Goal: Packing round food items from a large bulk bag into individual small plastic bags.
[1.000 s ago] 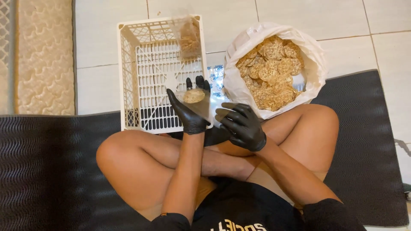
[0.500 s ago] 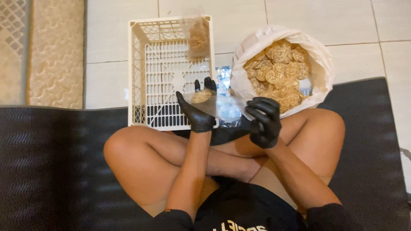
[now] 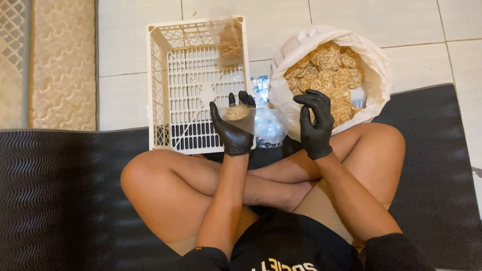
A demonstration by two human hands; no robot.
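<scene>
- At far left, a beige rug [image 3: 63,65] lies on the tiled floor [image 3: 125,40], its lower edge meeting the black mat [image 3: 60,200] that I sit on cross-legged.
- Next comes a white crate [image 3: 196,85], standing on the tiles with its near edge at the mat, just beyond my left knee.
- At the crate's far right corner stands a filled clear packet [image 3: 230,42] of brown crackers, leaning on the wall.
- My left hand [image 3: 233,125], in a black glove, is held over the crate's near right corner. Its fingers curl around a small clear bag [image 3: 258,123]; the thumb presses on one side and the fingertips show above the bag's top edge.
- One round cracker [image 3: 236,112] sits inside the bag, against my left palm. The rest of the bag hangs slack toward the right.
- A printed clear wrapper [image 3: 261,90] lies on the floor between the crate and the sack.
- My right hand [image 3: 316,123], also gloved in black, is raised just beside the bag's right end. The fingers are bent and slightly apart; it grips nothing. I cannot tell whether it touches the bag.
- Behind that hand, a white sack [image 3: 374,65] stands open on the tiles at the mat's edge, by my right knee, filled with loose crackers [image 3: 334,70].
</scene>
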